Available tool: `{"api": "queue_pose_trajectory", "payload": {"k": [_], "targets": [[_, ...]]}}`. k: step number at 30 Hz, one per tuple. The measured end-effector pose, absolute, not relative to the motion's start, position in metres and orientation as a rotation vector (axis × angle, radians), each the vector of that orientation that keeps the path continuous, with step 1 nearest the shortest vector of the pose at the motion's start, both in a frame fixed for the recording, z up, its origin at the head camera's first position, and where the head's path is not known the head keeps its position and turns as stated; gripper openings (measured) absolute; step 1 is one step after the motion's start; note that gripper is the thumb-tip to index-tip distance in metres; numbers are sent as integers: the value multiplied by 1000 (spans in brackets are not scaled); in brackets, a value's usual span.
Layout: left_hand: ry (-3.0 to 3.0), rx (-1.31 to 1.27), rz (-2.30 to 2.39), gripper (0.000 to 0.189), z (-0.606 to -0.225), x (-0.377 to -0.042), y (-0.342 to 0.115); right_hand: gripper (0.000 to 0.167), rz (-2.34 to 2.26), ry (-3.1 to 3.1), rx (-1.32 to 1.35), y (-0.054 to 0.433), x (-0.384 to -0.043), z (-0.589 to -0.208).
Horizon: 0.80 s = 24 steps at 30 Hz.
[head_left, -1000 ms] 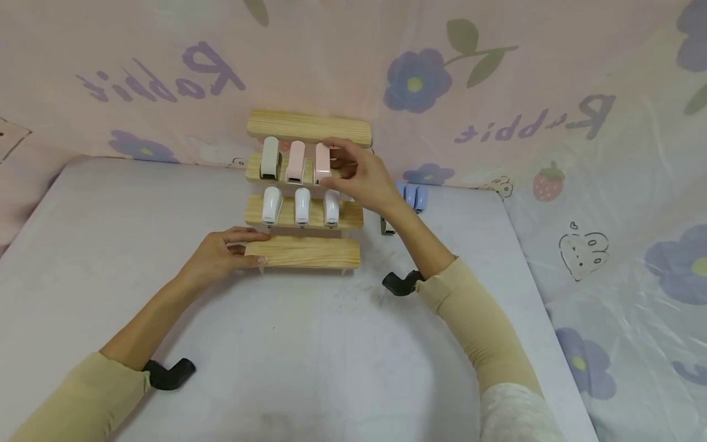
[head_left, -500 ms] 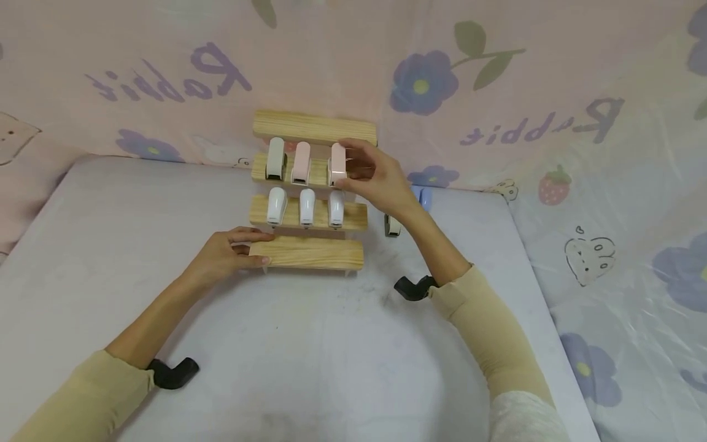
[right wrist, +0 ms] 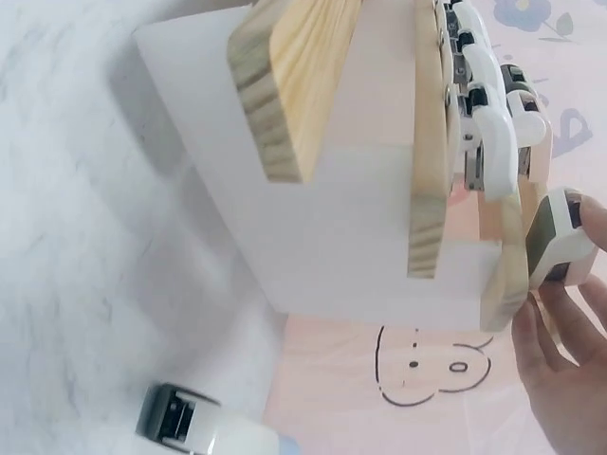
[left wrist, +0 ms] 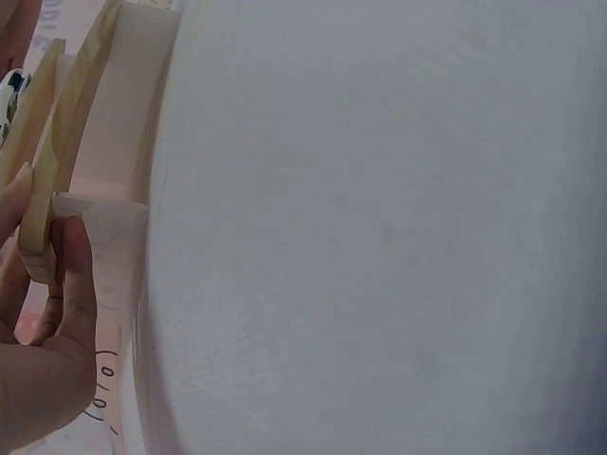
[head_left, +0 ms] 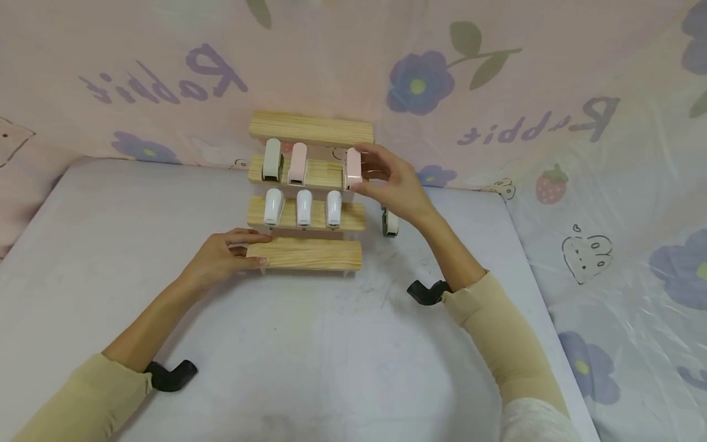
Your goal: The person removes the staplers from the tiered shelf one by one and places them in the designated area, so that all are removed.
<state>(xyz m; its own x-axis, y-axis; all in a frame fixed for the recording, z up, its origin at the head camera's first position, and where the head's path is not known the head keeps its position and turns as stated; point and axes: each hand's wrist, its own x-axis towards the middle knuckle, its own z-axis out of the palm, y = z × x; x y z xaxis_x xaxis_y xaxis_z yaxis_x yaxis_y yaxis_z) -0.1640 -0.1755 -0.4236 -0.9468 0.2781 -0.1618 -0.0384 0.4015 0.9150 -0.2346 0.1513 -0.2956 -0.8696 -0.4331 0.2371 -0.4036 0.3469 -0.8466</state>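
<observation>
A tiered wooden display stand (head_left: pixel 304 253) stands at the back of the table, its boards rising in steps. My left hand (head_left: pixel 214 263) grips the left end of the lowest board, thumb and fingers around it in the left wrist view. With my right hand (head_left: pixel 399 189) I pinch a pink stapler (head_left: pixel 354 167) at the right end of the second board from the top. On that same board are another pink stapler (head_left: pixel 298 162) and a grey-green stapler (head_left: pixel 272 159). Three white staplers, the middle one (head_left: pixel 304 207) among them, line the board below.
A cream-and-dark stapler (head_left: pixel 390 222) lies on the table right of the stand, seen also in the right wrist view as a pale stapler (right wrist: pixel 213 427). Behind the stand hangs a printed curtain (head_left: pixel 331 61). Black curved pieces (head_left: pixel 172 376) stick out at both wrists.
The right hand has slid the pink stapler rightward along its board, widening the gap from the other pink one. My left hand keeps its grip on the lowest board.
</observation>
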Motion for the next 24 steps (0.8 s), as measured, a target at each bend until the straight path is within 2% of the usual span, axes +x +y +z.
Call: {"api": "queue_pose_trajectory", "payload": {"k": [24], "targets": [[2327, 194, 1621, 52, -425, -163, -176, 64, -1601, 2527, -787, 202, -249, -327]]}}
